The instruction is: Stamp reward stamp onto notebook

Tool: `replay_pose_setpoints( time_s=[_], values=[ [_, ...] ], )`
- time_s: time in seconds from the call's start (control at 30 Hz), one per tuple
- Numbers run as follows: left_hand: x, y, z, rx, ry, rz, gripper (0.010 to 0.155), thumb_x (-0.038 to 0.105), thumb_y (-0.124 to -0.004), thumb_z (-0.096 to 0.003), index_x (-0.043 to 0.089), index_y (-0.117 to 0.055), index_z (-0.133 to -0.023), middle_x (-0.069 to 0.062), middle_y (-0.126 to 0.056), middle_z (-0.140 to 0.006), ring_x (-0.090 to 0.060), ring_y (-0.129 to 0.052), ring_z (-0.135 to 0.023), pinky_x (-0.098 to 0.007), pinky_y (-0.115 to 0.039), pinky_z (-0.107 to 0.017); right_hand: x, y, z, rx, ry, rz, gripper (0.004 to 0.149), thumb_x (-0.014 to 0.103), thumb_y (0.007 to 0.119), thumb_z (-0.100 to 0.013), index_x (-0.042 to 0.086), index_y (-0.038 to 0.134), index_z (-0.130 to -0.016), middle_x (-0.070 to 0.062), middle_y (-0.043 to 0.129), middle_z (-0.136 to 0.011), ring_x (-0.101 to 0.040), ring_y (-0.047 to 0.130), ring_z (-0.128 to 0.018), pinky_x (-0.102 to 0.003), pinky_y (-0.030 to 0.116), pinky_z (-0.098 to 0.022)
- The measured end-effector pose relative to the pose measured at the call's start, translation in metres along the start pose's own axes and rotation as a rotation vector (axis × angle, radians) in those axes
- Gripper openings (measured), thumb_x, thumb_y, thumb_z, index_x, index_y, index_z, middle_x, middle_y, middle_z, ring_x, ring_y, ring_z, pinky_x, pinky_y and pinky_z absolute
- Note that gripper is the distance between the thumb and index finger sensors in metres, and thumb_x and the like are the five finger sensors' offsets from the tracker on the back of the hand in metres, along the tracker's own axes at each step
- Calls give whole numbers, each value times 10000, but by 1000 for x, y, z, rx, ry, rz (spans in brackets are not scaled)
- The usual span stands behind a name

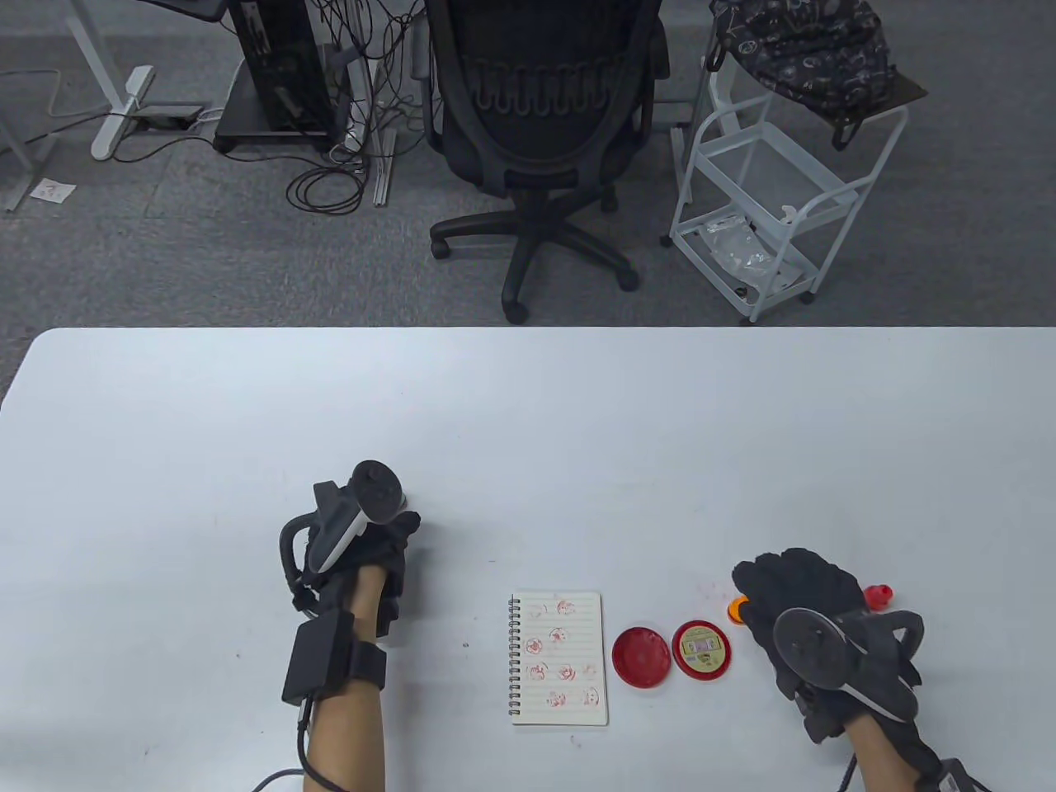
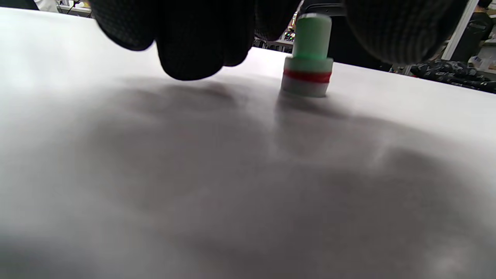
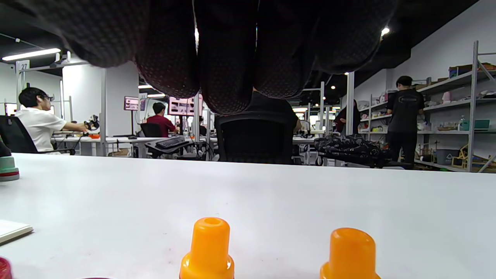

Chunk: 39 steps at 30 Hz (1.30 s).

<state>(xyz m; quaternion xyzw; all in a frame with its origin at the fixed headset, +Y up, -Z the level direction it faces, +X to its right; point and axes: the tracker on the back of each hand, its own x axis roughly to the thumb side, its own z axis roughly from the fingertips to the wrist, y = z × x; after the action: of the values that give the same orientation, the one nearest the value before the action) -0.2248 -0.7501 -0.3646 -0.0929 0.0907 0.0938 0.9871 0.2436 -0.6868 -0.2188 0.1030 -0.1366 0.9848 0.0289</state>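
Note:
The spiral notebook (image 1: 561,656) lies open near the table's front edge, and its page carries several red stamp marks. Beside it on the right are a red ink pad (image 1: 641,656) and its labelled lid (image 1: 701,649). My left hand (image 1: 388,536) hovers left of the notebook. In the left wrist view a green stamp (image 2: 310,58) with a red band stands upright on the table, just beyond my loosely curled fingers (image 2: 193,42), untouched. My right hand (image 1: 767,577) hangs above two orange stamps (image 3: 209,248) (image 3: 350,252) and holds nothing. A red stamp (image 1: 879,596) stands by its right side.
The white table (image 1: 528,429) stretches wide behind the objects. Past its far edge stand a black office chair (image 1: 536,124) and a white cart (image 1: 775,206). People work at desks far off in the right wrist view.

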Motion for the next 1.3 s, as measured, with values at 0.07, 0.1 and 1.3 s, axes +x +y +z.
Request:
replay_pose_setpoints(
  time_s=[0.07, 0.1, 1.3],
  values=[
    [3, -1, -8, 12, 11, 10, 817, 517, -801, -470, 52, -571, -1101, -191, -686, -1021, -441, -795, -764, -605, -646, -630, 0, 1, 0, 1, -2, 9, 497, 491, 750, -361, 336, 822, -827, 48, 890, -892, -302, 862, -872, -507, 740, -638],
    [5, 0, -12, 10, 14, -23, 807, 516, -802, -469, 55, -583, -1095, -188, -687, -1021, -439, -796, -769, -606, -648, -631, -1, 2, 0, 8, 6, 8, 497, 491, 750, -360, 337, 822, -827, 49, 891, -892, -303, 863, -871, -508, 740, -638],
    [90, 3, 171, 275, -617, 267, 641, 246, -943, -394, 101, -719, -978, -95, -839, -812, -303, -923, -584, -582, -739, -564, 62, -12, -5, 51, -71, -552, 571, 476, 758, -386, 314, 717, -931, -9, 806, -969, -344, 845, -865, -524, 725, -627]
  ],
)
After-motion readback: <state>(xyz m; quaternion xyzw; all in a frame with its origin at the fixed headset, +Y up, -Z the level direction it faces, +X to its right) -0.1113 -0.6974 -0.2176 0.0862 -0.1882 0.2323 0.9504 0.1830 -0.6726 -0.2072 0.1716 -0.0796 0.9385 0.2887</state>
